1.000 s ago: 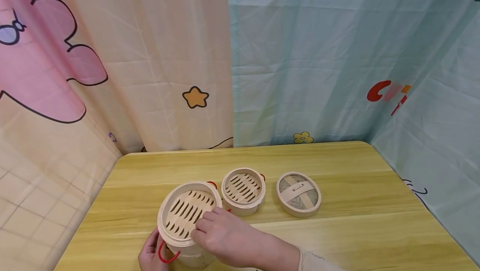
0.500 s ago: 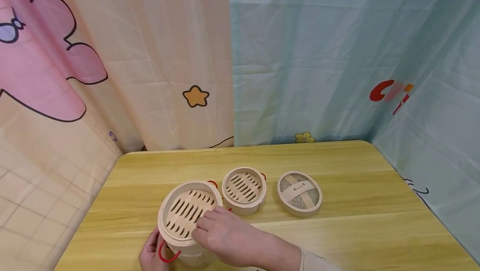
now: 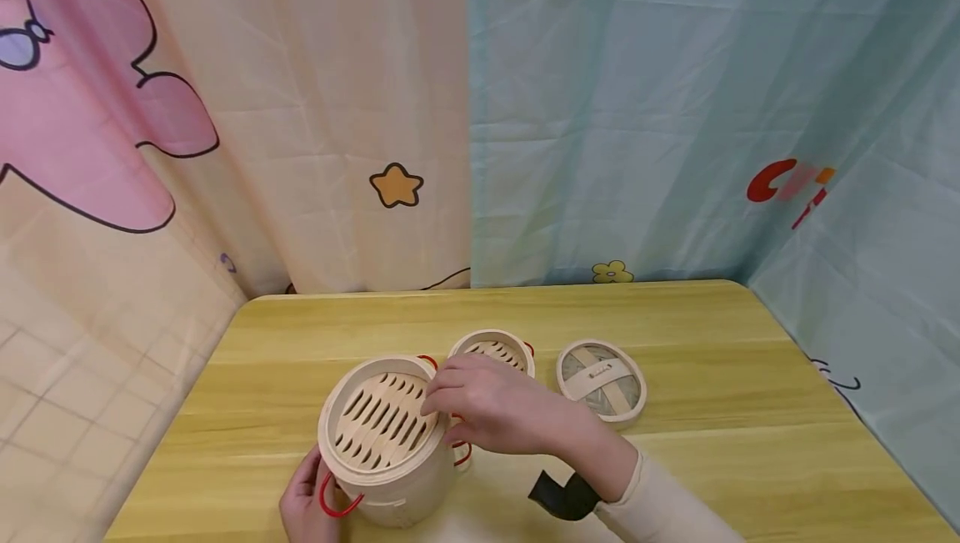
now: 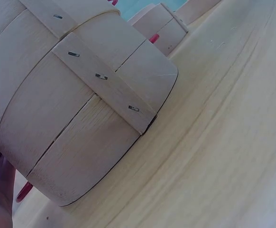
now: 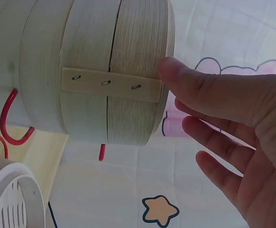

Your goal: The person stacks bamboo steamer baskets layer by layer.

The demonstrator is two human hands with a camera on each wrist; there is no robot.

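Note:
A stacked bamboo steamer [image 3: 405,485] with a slotted top tier and red cord handles [image 3: 341,512] stands at the table's front left. Against its left side my left hand [image 3: 306,501] holds it, fingers partly hidden by the stack; only a bit of this hand [image 4: 0,194] shows in the left wrist view. My right hand [image 3: 498,405] is at the upper right rim. In the right wrist view, the thumb of that hand [image 5: 242,118] meets or overlaps the top rim, while the other fingers spread loosely apart from the wall.
Behind my right hand, a smaller bamboo steamer [image 3: 486,336] is partly covered. A round woven lid [image 3: 600,376] lies to its right on the wooden table [image 3: 750,409]. A black strap [image 3: 564,496] hangs at my right wrist. Printed curtains [image 3: 337,109] enclose the back and sides.
My right hand has lifted up and right from the steamer's right rim, its fingers loosening, and now hides part of the smaller steamer. The left hand stays in place.

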